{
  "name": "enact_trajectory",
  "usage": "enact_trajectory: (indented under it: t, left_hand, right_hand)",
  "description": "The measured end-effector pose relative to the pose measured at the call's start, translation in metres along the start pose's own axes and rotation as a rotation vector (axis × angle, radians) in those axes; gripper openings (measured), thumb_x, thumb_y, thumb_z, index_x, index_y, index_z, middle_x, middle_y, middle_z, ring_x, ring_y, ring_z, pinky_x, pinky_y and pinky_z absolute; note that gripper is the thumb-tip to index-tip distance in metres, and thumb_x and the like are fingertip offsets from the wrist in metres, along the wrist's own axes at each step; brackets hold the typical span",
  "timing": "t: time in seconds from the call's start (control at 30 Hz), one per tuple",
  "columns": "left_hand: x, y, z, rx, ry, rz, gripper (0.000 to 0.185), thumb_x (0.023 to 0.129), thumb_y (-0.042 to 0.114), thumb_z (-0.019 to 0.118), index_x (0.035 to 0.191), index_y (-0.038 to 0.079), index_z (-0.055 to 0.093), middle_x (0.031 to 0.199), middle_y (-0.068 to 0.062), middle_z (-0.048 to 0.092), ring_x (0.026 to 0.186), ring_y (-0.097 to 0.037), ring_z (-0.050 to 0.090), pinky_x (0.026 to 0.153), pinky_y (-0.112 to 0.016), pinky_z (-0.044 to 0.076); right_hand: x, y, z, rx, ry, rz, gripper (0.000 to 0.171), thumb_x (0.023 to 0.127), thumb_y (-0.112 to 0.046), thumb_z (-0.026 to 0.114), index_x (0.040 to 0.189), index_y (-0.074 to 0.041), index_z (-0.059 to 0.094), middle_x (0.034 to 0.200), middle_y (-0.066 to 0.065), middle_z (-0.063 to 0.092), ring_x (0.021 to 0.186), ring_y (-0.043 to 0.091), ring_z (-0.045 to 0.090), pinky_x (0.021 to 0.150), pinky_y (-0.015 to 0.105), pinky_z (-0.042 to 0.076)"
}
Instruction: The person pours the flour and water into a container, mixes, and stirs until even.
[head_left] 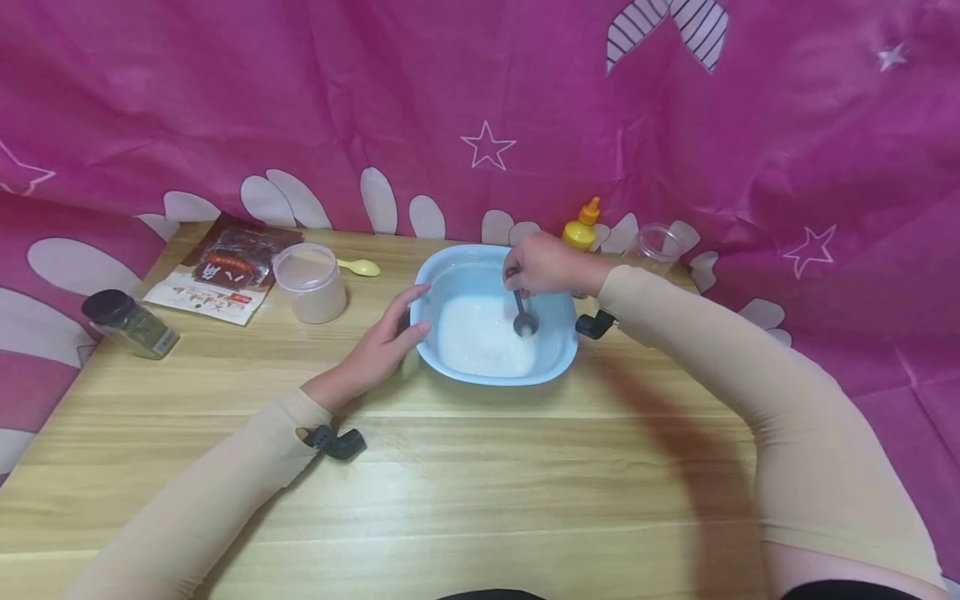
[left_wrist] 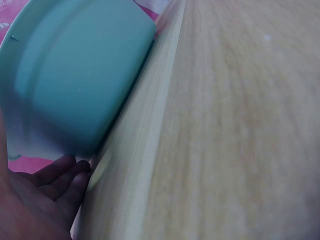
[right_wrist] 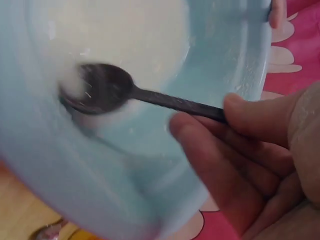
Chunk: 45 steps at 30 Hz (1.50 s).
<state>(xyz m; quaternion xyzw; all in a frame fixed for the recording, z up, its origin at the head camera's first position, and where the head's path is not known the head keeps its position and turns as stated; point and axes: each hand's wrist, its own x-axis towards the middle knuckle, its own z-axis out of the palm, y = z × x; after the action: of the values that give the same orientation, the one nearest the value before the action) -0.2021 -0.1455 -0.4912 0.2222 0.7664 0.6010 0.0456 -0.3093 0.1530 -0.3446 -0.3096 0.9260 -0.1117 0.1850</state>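
Observation:
A light blue plastic basin [head_left: 495, 380] holds a white liquid [head_left: 480, 337]. Against its left side rests my left hand [head_left: 378, 346], thumb and forefinger spread at the rim. In the left wrist view the other fingers [left_wrist: 67, 182] lie fairly straight by the basin's outer wall [left_wrist: 85, 70]. My right hand [head_left: 543, 265] reaches over the far right rim and pinches the handle of a dark spoon [right_wrist: 172, 101] between thumb and fingers. The spoon's bowl is low inside the basin, with some white stuff in it, blurred in the right wrist view.
Left of the basin stand a clear lidded tub [head_left: 315, 292], a pale yellow spoon [head_left: 362, 267], a brown and white packet [head_left: 225, 271] and a black-capped spice jar [head_left: 138, 327]. Behind the basin are a yellow squeeze bottle [head_left: 580, 232] and a clear jar [head_left: 660, 246]. A pink curtain [head_left: 420, 100] hangs behind the table.

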Motion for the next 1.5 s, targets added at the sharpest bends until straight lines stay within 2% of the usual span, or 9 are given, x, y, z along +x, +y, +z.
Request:
enact_trajectory:
  t: [0.13,0.33,0.53,0.73,0.9,1.1,1.27,1.4,1.5]
  left_hand:
    - [-0.001,-0.002,0.001,0.005,-0.002,-0.002,0.064,0.119,0.029,0.054,0.177,0.028,0.028,0.185,-0.008,0.020,0.166,-0.041,0.029,0.134,-0.059,0.027]
    - [-0.001,0.000,0.000,0.011,-0.002,-0.003,0.064,0.119,0.029,0.054,0.177,0.028,0.028,0.185,-0.007,0.020,0.165,-0.041,0.030,0.133,-0.059,0.028]
    - [0.000,0.000,0.000,0.024,0.008,-0.004,0.063,0.118,0.028,0.055,0.176,0.028,0.029,0.184,-0.007,0.022,0.165,-0.041,0.031,0.134,-0.059,0.027]
    - [0.000,0.000,0.001,0.011,0.009,-0.006,0.064,0.118,0.025,0.056,0.176,0.025,0.030,0.184,-0.011,0.023,0.165,-0.042,0.031,0.134,-0.060,0.026]
    - [0.000,0.000,0.000,0.012,0.008,-0.011,0.064,0.118,0.027,0.056,0.176,0.027,0.029,0.184,-0.009,0.022,0.165,-0.041,0.030,0.134,-0.059,0.026]
    - [0.001,0.000,-0.001,0.023,0.001,-0.020,0.063,0.119,0.030,0.055,0.176,0.031,0.029,0.185,-0.006,0.021,0.166,-0.040,0.030,0.134,-0.058,0.027]
    - [0.001,0.001,-0.001,0.015,-0.002,-0.020,0.063,0.119,0.030,0.055,0.176,0.031,0.029,0.185,-0.007,0.021,0.166,-0.040,0.029,0.133,-0.059,0.028]
    - [0.001,0.000,-0.001,0.013,-0.002,-0.016,0.063,0.119,0.029,0.055,0.176,0.030,0.030,0.184,-0.007,0.022,0.165,-0.040,0.030,0.133,-0.059,0.029]
    - [0.001,0.000,0.000,0.012,0.001,-0.013,0.062,0.118,0.029,0.055,0.176,0.030,0.030,0.184,-0.007,0.023,0.165,-0.040,0.031,0.132,-0.059,0.030]
  right_hand:
    - [0.003,0.003,-0.001,-0.120,0.109,-0.073,0.014,0.106,-0.015,0.079,0.114,-0.006,0.087,0.096,0.003,0.078,0.091,0.021,0.068,0.084,0.034,0.061]
    - [0.002,0.007,0.000,-0.122,0.166,-0.128,0.018,0.105,-0.017,0.081,0.121,-0.009,0.086,0.106,0.002,0.082,0.098,0.023,0.067,0.090,0.035,0.062]
    - [-0.005,0.013,0.000,-0.146,0.163,-0.200,0.018,0.105,-0.015,0.080,0.120,-0.008,0.086,0.107,0.003,0.083,0.095,0.021,0.073,0.091,0.036,0.065]
    - [-0.018,0.014,0.001,-0.211,0.119,-0.198,0.016,0.105,-0.016,0.080,0.118,-0.009,0.087,0.104,0.001,0.084,0.091,0.018,0.076,0.089,0.035,0.066]
    - [-0.028,0.007,0.005,-0.241,0.098,-0.191,0.014,0.106,-0.015,0.077,0.115,-0.009,0.086,0.101,0.001,0.083,0.090,0.019,0.076,0.089,0.037,0.066]
    - [-0.039,-0.003,0.010,-0.187,0.105,-0.170,0.012,0.105,-0.014,0.077,0.110,-0.008,0.086,0.098,0.002,0.082,0.086,0.018,0.074,0.086,0.038,0.067]
    - [-0.044,-0.009,0.013,-0.126,0.097,-0.147,0.011,0.104,-0.014,0.077,0.105,-0.008,0.087,0.091,-0.001,0.082,0.081,0.014,0.072,0.079,0.035,0.065]
    - [-0.046,-0.016,0.016,-0.023,0.045,-0.105,0.012,0.105,-0.013,0.075,0.099,-0.008,0.085,0.080,-0.003,0.079,0.073,0.012,0.073,0.072,0.033,0.059]
    - [-0.044,-0.023,0.019,0.094,-0.011,-0.069,0.014,0.105,-0.012,0.074,0.098,-0.007,0.085,0.079,-0.002,0.079,0.073,0.014,0.078,0.072,0.031,0.060]
